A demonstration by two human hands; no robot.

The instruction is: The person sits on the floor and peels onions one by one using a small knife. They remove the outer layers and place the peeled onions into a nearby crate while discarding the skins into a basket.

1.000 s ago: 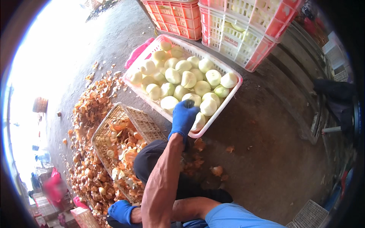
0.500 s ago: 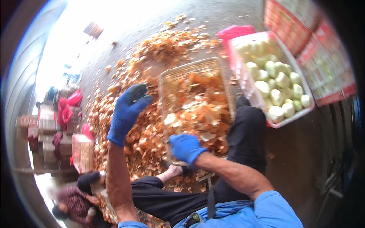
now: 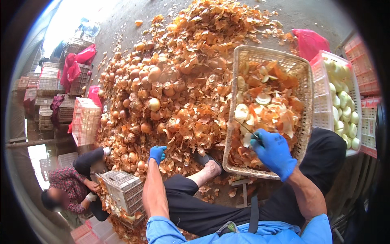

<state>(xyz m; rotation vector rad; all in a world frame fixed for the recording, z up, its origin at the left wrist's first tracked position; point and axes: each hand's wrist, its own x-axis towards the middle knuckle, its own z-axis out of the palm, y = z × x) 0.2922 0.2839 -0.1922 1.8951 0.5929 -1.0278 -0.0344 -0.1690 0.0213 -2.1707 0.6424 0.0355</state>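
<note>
My left hand (image 3: 157, 154), in a blue glove, hovers at the near edge of a pile of unpeeled brown onions (image 3: 154, 104) and loose skins. Its fingers are loosely curled and slightly apart, with nothing visible between them. In my blue-gloved right hand (image 3: 275, 153) is a thin-bladed knife (image 3: 244, 126), pointing up and left over a plastic basket (image 3: 271, 51). Orange-brown onion skins (image 3: 280, 109) and pale cut pieces fill much of this basket, which stands against my legs. A whitish onion piece (image 3: 241, 112) lies beside the blade.
A pale crate (image 3: 323, 101) of peeled white onions stands right of my knee, near a pink bag (image 3: 310, 44). Stacked red crates (image 3: 362, 61) rise behind. At left, another person (image 3: 71, 185) works by a crate (image 3: 124, 189). More crates (image 3: 85, 120) line the far left.
The view has swung left, showing more of the onion pile. My left hand has lowered from its raised, spread pose toward the pile. The knife blade in my right hand now shows clearly.
</note>
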